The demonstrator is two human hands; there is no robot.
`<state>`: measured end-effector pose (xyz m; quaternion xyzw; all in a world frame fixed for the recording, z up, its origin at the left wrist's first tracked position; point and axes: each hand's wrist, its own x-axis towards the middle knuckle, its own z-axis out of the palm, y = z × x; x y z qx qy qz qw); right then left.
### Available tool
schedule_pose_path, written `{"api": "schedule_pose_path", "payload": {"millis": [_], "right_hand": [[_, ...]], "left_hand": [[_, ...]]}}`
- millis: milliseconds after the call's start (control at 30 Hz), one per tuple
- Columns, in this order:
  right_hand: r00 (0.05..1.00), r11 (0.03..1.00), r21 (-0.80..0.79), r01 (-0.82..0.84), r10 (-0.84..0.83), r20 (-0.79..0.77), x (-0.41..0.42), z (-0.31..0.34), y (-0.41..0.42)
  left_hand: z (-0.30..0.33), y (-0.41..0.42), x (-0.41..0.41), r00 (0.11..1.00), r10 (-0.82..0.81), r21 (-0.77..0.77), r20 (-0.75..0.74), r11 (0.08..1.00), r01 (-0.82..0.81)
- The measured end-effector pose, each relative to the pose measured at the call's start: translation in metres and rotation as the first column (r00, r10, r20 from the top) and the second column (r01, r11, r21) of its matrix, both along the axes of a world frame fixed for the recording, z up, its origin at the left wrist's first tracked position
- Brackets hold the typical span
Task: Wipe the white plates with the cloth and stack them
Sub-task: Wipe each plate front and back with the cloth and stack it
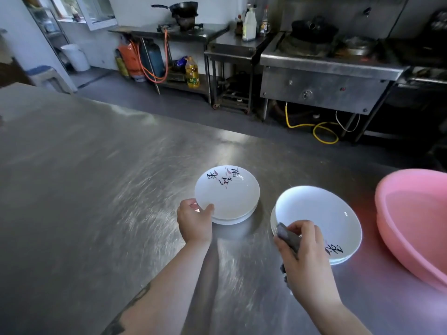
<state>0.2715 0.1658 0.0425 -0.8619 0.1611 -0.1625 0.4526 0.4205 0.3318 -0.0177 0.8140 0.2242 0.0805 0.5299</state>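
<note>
Two bare arms reach out over a shiny metal surface (84, 165) full of fine scratches. The right hand (306, 252) is closest. Its fingers are curled around a dark gray cloth (287, 236), which rests on the near rim of a small pile of white plates (321, 213). The top plate faces up, with black writing on its near right edge. A pink tub (416, 221) sits just beside this pile on the right. A bit farther off, the left hand (193, 220) pinches the near left rim of a second pile of plates (227, 194). This top plate tips slightly, and its black writing is on the far side. Past the surface is a gray floor (150, 97). Against the far wall stand metal stoves (326, 66), a black wok (183, 8), bottles (250, 24) and an orange gas tank (129, 58).
</note>
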Motion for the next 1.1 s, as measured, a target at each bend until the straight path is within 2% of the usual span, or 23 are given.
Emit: {"api": "schedule_pose_path", "payload": {"millis": [200, 333, 467, 567, 767, 933, 1100], "right_hand": [[1.0, 1.0, -0.016, 0.005, -0.005, 0.01, -0.002, 0.0, 0.002], [1.0, 1.0, -0.001, 0.006, -0.006, 0.006, -0.003, 0.0, 0.002], [1.0, 1.0, -0.004, 0.009, -0.009, -0.011, -0.003, 0.002, 0.001], [1.0, 1.0, 0.017, 0.009, -0.008, -0.024, -0.007, 0.007, -0.001], [0.998, 0.997, 0.055, 0.055, -0.056, 0.024, -0.032, 0.025, -0.018], [0.985, 0.98, 0.143, 0.141, -0.154, 0.083, -0.09, 0.047, -0.052], [0.958, 0.937, 0.241, 0.252, -0.277, 0.077, -0.165, 0.055, -0.091]], "left_hand": [[0.004, -0.002, 0.007, 0.997, 0.041, -0.171, -0.069, 0.984, -0.053], [0.009, -0.009, 0.007, 0.996, 0.088, -0.212, 0.028, 0.974, -0.08], [0.015, -0.016, 0.005, 0.993, 0.11, -0.294, 0.045, 0.951, -0.092], [0.022, -0.02, -0.005, 0.985, 0.161, -0.394, 0.069, 0.911, -0.121], [0.062, -0.017, -0.051, 0.972, 0.185, -0.602, 0.145, 0.796, -0.062], [0.101, -0.023, -0.132, 0.98, 0.03, -0.634, 0.199, 0.766, 0.105], [0.102, -0.053, -0.223, 0.966, -0.228, -0.648, 0.12, 0.72, 0.25]]}}
